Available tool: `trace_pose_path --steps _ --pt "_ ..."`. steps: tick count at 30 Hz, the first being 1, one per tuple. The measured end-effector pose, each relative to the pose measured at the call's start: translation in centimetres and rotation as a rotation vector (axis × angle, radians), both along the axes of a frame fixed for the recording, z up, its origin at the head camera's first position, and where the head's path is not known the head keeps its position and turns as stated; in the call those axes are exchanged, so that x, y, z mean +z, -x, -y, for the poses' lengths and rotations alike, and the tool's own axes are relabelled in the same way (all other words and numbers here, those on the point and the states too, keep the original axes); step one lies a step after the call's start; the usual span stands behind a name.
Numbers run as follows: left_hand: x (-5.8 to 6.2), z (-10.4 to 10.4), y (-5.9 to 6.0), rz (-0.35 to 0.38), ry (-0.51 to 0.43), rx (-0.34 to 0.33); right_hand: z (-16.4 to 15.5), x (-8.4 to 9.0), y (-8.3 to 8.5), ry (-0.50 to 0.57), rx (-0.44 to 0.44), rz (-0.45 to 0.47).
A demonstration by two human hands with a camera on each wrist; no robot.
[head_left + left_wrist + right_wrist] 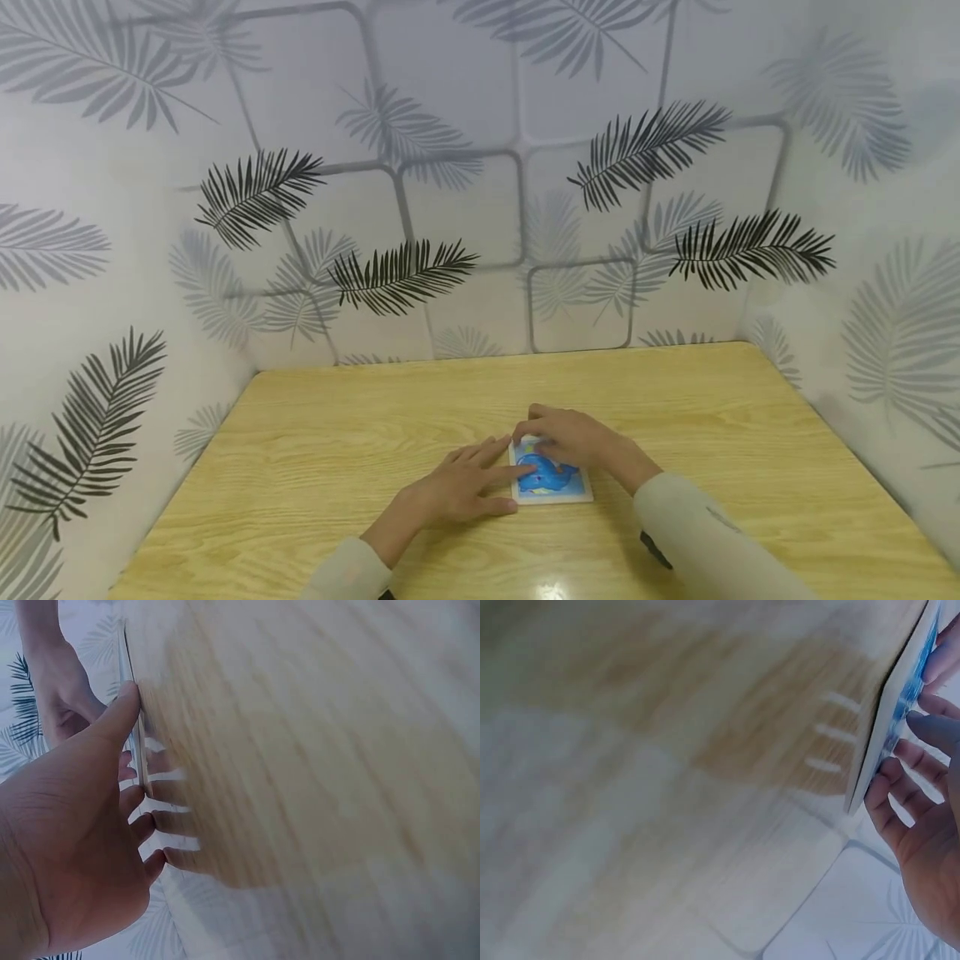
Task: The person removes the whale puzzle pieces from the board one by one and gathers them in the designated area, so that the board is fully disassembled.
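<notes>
A small, flat, white-edged board (553, 499) with a blue whale picture lies on the wooden table. My left hand (467, 483) rests at its left side, fingers spread, with the index finger reaching onto the picture and the thumb by the lower left corner. From the right, my right hand (573, 437) arches over the upper part of the board, covering its upper right. In the right wrist view, the bent fingers of the right hand (930, 825) touch the face of the board (891, 712) with their tips. The left wrist view shows the left hand (82, 825) against the tabletop.
The light wood-grain table (337, 433) stretches around both hands. Behind it and on both sides stand pale walls (465, 208) with a feather-leaf pattern. Light glints off the table near its front.
</notes>
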State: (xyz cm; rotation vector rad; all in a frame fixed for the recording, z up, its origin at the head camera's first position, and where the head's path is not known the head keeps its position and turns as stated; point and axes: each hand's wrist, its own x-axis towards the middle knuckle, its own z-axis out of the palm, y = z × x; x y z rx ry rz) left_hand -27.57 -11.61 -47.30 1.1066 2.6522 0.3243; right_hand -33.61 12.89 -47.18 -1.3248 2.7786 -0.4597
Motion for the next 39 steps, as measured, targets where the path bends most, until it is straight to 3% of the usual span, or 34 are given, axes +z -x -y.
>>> trace_pose_path --steps 6,15,23,26,30,33,39 --pt "0.3 -0.2 -0.1 -0.002 -0.003 -0.015 -0.2 0.4 0.1 -0.045 0.033 -0.012" --pt "0.0 -0.2 -0.1 -0.049 0.028 -0.004 0.7 0.3 0.1 -0.138 -0.011 -0.026" --pt "0.6 -0.1 -0.1 -0.046 0.035 0.010 1.0 0.1 -0.2 0.016 0.058 -0.035" --pt "0.6 0.0 -0.2 -0.029 0.023 0.025 0.9 0.0 -0.3 0.073 0.038 0.040" --pt "0.5 0.1 -0.3 -0.026 0.023 0.026 0.8 -0.1 -0.2 0.146 -0.057 0.185" --pt "0.4 0.1 -0.3 -0.027 0.025 0.015 0.7 -0.1 -0.1 0.163 -0.097 0.233" --pt "0.3 0.0 -0.3 -0.016 0.020 0.013 0.5 0.0 0.1 0.148 -0.081 0.182"
